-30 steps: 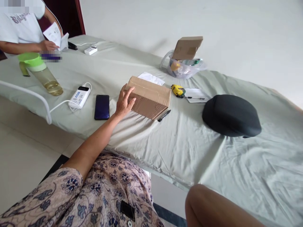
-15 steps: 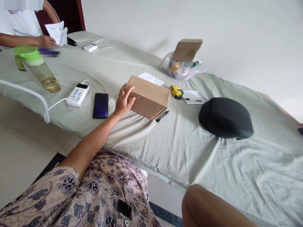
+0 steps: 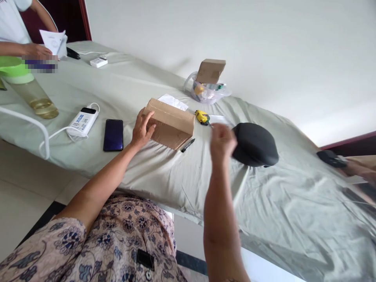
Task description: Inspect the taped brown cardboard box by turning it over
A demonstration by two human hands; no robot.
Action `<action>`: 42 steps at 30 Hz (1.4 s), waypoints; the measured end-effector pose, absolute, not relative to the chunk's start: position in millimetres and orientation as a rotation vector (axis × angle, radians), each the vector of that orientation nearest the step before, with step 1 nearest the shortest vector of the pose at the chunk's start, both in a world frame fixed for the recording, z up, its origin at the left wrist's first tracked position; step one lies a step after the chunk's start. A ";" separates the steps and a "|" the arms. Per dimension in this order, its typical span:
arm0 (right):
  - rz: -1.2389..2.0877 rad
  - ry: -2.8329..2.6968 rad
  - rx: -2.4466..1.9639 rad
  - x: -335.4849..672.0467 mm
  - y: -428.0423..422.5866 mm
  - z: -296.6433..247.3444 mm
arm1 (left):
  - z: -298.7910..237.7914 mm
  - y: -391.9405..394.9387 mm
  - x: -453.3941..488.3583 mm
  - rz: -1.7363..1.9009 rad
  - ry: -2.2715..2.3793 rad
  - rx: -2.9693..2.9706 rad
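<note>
My left hand (image 3: 142, 131) rests on the left end of a closed cardboard box (image 3: 172, 123), fingers over its top edge and thumb against the front side. My right hand (image 3: 222, 143), blurred, is over the table with its fingers bunched together; what they hold, if anything, is hidden. Behind it lies white paper (image 3: 219, 119), mostly covered by the hand. A yellow tape measure (image 3: 202, 117) is just left of the right hand, and a black cap (image 3: 255, 145) sits to its right. Along the box's front right corner lies a black marker (image 3: 188, 145).
On the pale cloth at left are a phone (image 3: 113, 135), a white power bank (image 3: 83, 121) with cable and a green-lidded jug (image 3: 38, 96). A plastic bag (image 3: 208, 94) with a carton stands by the wall. One person holds papers (image 3: 54, 41); another arm (image 3: 360, 168) shows at right.
My right arm has come into view, its hand reaching over the paper beside the cap. The view has swung to the right, showing another person's arm there. My left hand stays on the box.
</note>
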State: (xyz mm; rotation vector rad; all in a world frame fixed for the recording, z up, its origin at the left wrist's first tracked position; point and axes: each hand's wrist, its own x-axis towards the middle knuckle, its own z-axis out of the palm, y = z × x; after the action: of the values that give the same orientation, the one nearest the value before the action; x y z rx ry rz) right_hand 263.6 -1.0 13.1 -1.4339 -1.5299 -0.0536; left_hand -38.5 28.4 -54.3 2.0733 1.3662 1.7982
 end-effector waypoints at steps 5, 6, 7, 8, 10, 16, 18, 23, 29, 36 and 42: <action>0.053 -1.689 -1.802 233.7 -4.1 -43.3 | -52.1 24.4 -38.2 1.793 1.394 2.064; 0.097 -1.737 -1.840 230.0 -6.9 -49.9 | -51.5 24.1 -38.7 1.792 1.398 2.069; 0.121 -1.788 -1.855 228.3 -9.9 -53.4 | -50.9 23.8 -39.3 1.788 1.401 2.072; 0.134 -1.828 -1.867 228.7 -13.0 -54.2 | -50.2 23.7 -39.9 1.785 1.405 2.073; 0.181 -1.860 -1.919 234.8 -18.2 -50.0 | -48.9 23.4 -41.1 1.785 1.413 2.070; 0.247 -1.610 -2.198 257.5 -23.8 -30.8 | -47.4 21.9 -43.5 1.795 1.424 2.068; 0.249 -1.540 -2.252 257.4 -23.9 -28.2 | -47.1 21.9 -44.2 1.806 1.425 2.063; 0.199 -1.500 -2.305 253.7 -22.2 -33.0 | -45.2 21.6 -44.1 1.819 1.419 2.086; 0.137 -1.365 -1.909 257.6 -11.7 -46.2 | -45.4 19.6 -38.0 1.820 1.421 2.109; 0.410 -1.431 -1.135 219.1 -14.0 -47.8 | -44.6 15.3 -29.9 1.787 1.429 2.060; 0.449 -1.326 -1.206 214.7 -10.1 -55.8 | -39.9 9.5 -23.7 1.789 1.389 2.076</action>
State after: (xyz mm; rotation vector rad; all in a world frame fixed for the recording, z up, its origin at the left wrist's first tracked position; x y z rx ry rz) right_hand 214.7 -10.1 -55.8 -1.2063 -1.3256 0.4492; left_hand -23.7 9.5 -39.9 2.0765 1.3891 1.7890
